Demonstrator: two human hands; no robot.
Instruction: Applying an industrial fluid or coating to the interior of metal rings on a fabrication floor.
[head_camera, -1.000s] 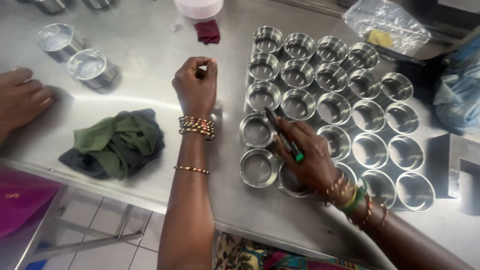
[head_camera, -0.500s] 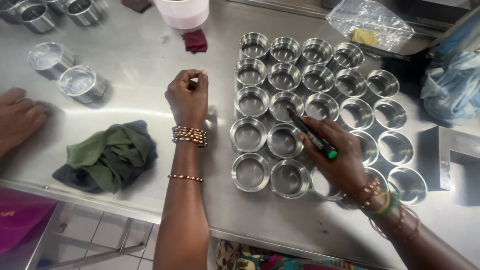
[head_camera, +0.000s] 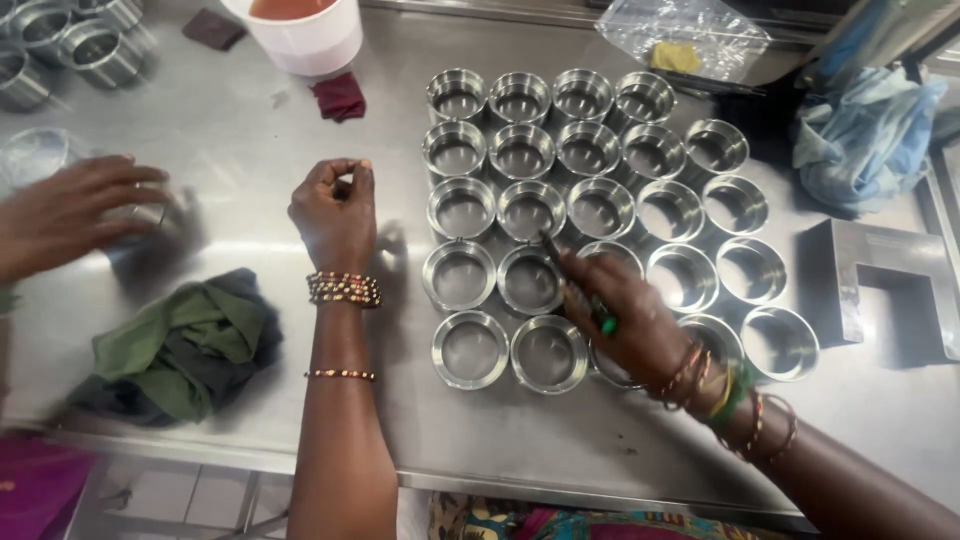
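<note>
Several round steel cups (head_camera: 530, 210) stand in rows on the steel table (head_camera: 240, 140). My right hand (head_camera: 625, 315) grips a green-tipped pen (head_camera: 600, 318) like a pencil, its point over a cup in the middle of the rows (head_camera: 530, 278). My left hand (head_camera: 335, 215) hovers just left of the rows, fingers pinched together; whether anything small sits between them cannot be made out. Both wrists wear beaded bangles.
Another person's hand (head_camera: 70, 210) reaches over a steel cup at the left edge. A green and grey cloth (head_camera: 180, 345) lies near the table's front. A white bucket (head_camera: 300, 35), more steel cups (head_camera: 70, 45), a clear bag (head_camera: 690, 35), blue cloth (head_camera: 860, 135) and a metal block (head_camera: 880, 290) sit around.
My view has shifted so the cups sit lower in frame. The other person's hand moved right onto a cup. My right hand slid slightly along the rows with the pen.
</note>
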